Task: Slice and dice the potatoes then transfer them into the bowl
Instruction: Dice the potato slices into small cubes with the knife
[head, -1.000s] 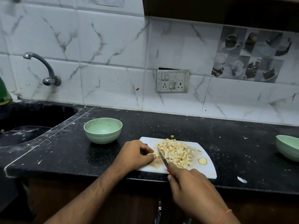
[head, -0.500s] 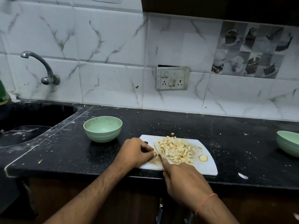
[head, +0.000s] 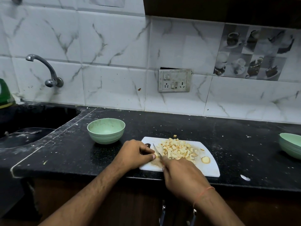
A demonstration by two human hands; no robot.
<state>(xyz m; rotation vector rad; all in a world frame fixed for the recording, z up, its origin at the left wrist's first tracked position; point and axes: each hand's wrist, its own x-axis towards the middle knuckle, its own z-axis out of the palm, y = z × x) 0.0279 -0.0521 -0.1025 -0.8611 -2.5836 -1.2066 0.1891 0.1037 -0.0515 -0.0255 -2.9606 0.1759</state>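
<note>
Black counter (head: 81, 154), white board (head: 210, 167) at front edge. Left hand (head: 135, 154) pinches potato piece (head: 156, 156); right hand (head: 182, 175) grip closed round knife (head: 157, 151). Diced pile (head: 176, 150) mid-board, bowl (head: 105, 130) behind-left. Risk: blade beside fingertips, slip means cut.

A black stone countertop (head: 162, 126) carries everything — its surface is speckled with pale crumbs and dust, and it runs along a white marble-look tiled wall. Directly on it lie a white cutting board (head: 210, 168) near the front edge, a pale green bowl (head: 106, 130) just left of and behind the board, and a second green bowl (head: 290, 145) well apart at the far right, cut off by the frame. A white scrap (head: 245, 177) rests near the front edge, right of the board — small and unclear.
</note>
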